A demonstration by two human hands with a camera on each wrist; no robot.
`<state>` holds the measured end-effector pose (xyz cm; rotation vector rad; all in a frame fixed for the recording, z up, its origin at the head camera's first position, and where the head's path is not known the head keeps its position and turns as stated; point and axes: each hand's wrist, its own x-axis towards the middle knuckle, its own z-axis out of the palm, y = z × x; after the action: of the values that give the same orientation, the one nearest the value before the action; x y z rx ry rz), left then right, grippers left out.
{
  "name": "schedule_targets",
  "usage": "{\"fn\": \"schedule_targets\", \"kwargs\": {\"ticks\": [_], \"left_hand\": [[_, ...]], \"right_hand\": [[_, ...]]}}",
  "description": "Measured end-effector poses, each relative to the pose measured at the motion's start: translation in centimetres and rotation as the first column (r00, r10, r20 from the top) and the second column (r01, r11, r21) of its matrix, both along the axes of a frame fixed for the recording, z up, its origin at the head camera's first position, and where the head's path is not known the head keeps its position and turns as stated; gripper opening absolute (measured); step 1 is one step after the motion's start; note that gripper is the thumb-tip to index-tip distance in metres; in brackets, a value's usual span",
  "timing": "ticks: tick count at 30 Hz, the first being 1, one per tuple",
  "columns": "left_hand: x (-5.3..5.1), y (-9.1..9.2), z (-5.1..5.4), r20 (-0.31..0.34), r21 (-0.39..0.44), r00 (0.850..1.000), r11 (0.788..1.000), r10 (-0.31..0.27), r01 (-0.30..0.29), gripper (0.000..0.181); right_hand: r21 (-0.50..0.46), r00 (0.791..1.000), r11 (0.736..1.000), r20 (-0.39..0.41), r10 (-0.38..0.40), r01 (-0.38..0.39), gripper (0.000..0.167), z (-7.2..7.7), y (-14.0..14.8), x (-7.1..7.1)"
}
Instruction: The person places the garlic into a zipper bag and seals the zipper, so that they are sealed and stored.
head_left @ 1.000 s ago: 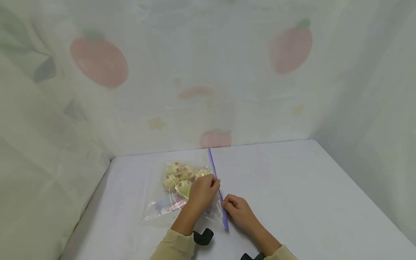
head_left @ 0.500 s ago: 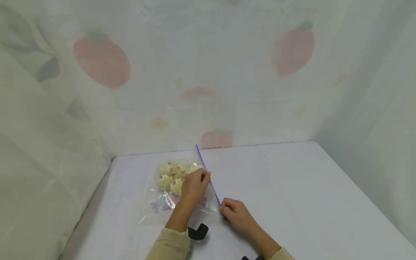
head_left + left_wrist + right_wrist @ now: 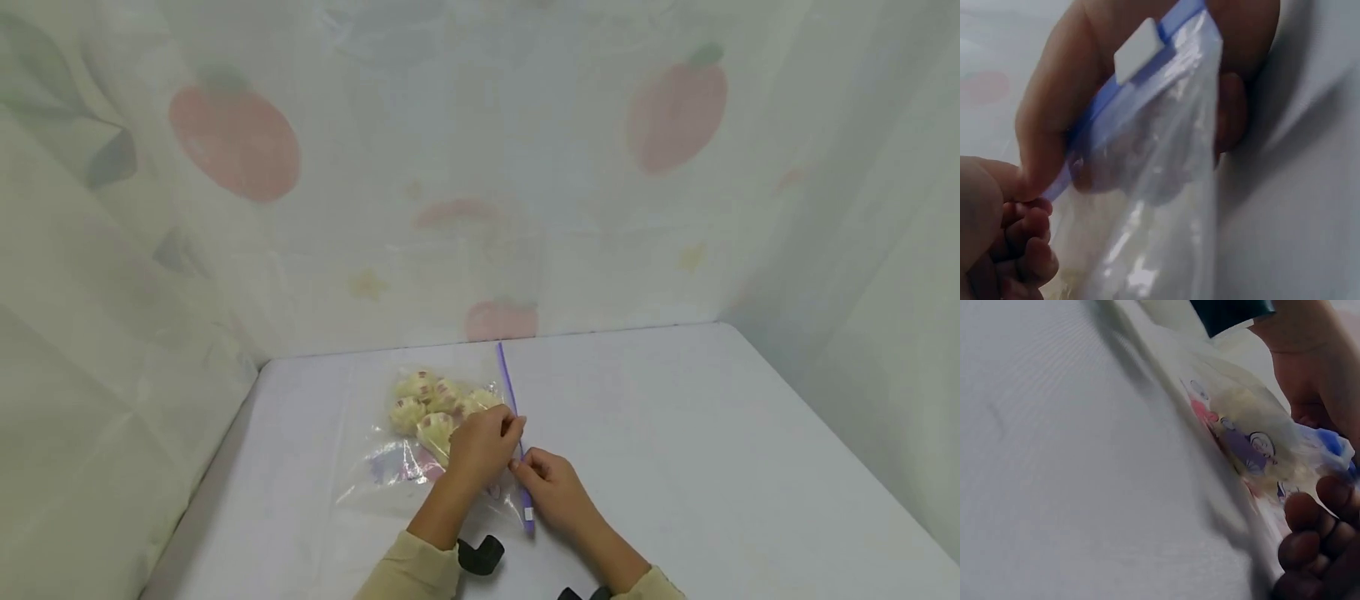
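Note:
A clear zip bag (image 3: 390,492) with a purple-blue zip strip (image 3: 508,375) along its right edge is held a little above or on the table; I cannot tell which. Several pale yellow, rounded lumps with purplish marks (image 3: 408,414) are inside. My left hand (image 3: 482,446) pinches the strip near its middle. Just below it, my right hand (image 3: 555,487) pinches the same strip, the two hands nearly touching. A white slider (image 3: 1138,51) sits on the strip near its lower end. Printed cartoon figures (image 3: 1250,447) show on the bag in the right wrist view.
The white table (image 3: 712,467) stretches out to the right of the hands. A pale curtain with fruit prints (image 3: 450,125) hangs behind the table and at both sides. A black wrist mount (image 3: 482,556) is on the left forearm.
The bag and my left hand shifted left, then back right, toward my right hand. The strip's lower end with its white slider now shows below the right hand's fingers.

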<state>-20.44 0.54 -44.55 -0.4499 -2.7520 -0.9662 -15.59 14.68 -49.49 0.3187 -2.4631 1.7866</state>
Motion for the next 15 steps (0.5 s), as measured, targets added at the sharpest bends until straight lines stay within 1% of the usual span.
{"fn": "schedule_targets", "kwargs": {"ticks": [3,4,5,7,9,11,13,15], "left_hand": [[0.2,0.4,0.0,0.002,-0.020,0.999,0.999,-0.043,0.043,0.025],[0.2,0.3,0.0,0.003,-0.024,0.999,0.998,-0.053,0.053,0.024],[0.2,0.3,0.1,0.005,-0.026,0.998,0.998,-0.059,0.059,0.022],[0.1,-0.1,0.5,0.007,-0.021,0.998,0.998,-0.058,0.058,0.020],[-0.1,-0.8,1.0,0.011,-0.001,0.999,0.999,-0.046,0.046,0.018],[-0.3,-1.9,1.7,0.032,0.040,0.999,0.999,-0.026,0.024,0.017],[-0.6,-3.3,2.2,0.048,0.079,0.999,0.997,0.003,-0.007,0.017],[-0.9,-5.1,2.5,0.065,0.098,0.997,0.994,0.044,-0.051,0.015]], "right_hand": [[-0.020,0.996,0.996,0.011,-0.086,0.086,0.031,0.0,0.5,-0.5],[-0.031,0.994,0.993,0.016,-0.111,0.112,0.032,-0.5,0.7,-0.8],[-0.039,0.991,0.990,0.018,-0.131,0.132,0.032,-1.0,1.0,-1.2],[-0.058,0.988,0.986,0.011,-0.156,0.157,0.033,-1.1,1.3,-1.4],[-0.069,0.983,0.981,0.013,-0.181,0.182,0.033,-1.1,1.6,-1.6],[-0.074,0.978,0.975,0.013,-0.207,0.207,0.032,-1.2,1.7,-1.9],[-0.075,0.972,0.969,0.010,-0.234,0.234,0.032,-1.4,1.8,-2.1],[-0.073,0.966,0.964,0.010,-0.257,0.257,0.032,-1.6,1.9,-2.4]]}}
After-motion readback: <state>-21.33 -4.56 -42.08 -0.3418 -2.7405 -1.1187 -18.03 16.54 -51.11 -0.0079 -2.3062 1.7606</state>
